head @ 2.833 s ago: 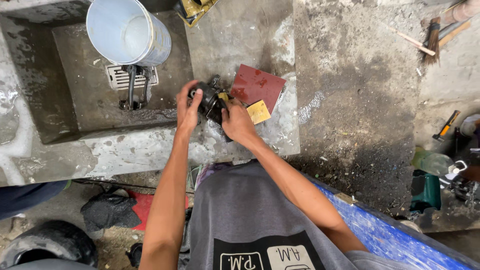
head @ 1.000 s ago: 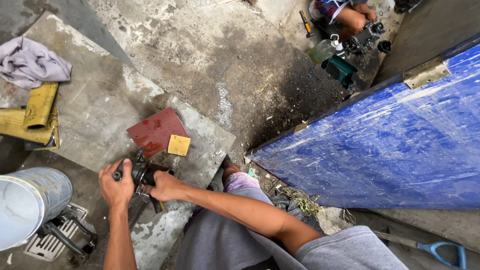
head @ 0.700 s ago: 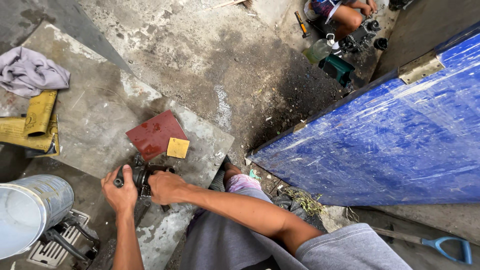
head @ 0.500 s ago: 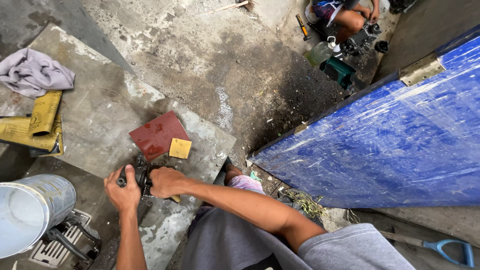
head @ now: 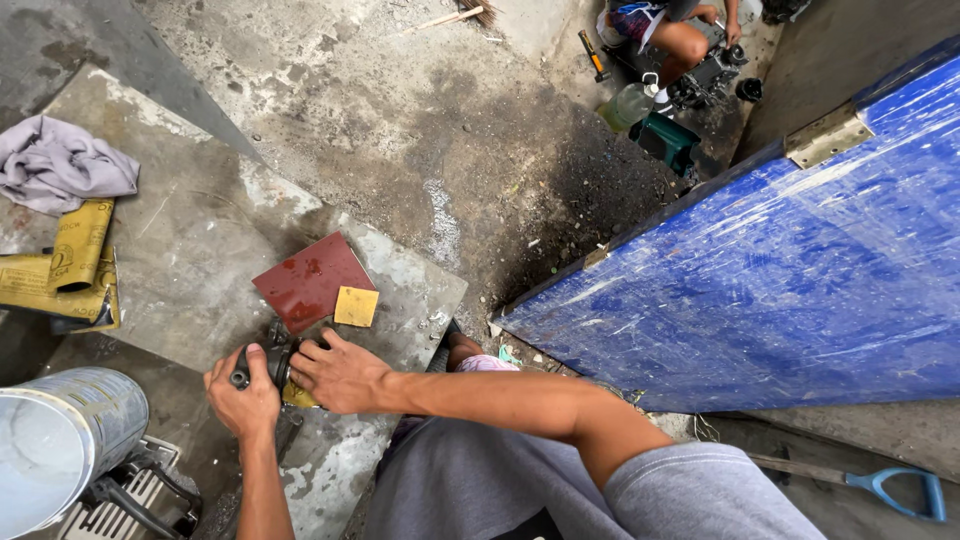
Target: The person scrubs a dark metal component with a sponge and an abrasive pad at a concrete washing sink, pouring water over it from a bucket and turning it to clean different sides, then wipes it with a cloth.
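The floor is rough, stained concrete, darkened with black grime toward the upper right. A raised concrete slab with worn, pale edges lies just above the hands, its surface scuffed and patchy. To the far right of the hands, a large blue panel, scratched and streaked white, lies at a slant, with a brass-coloured hinge at its upper edge. Well above the hands, a thin wooden stick lies on the floor. A blue D-shaped tool handle lies low at the right. Daylight is soft and even, without hard shadows.
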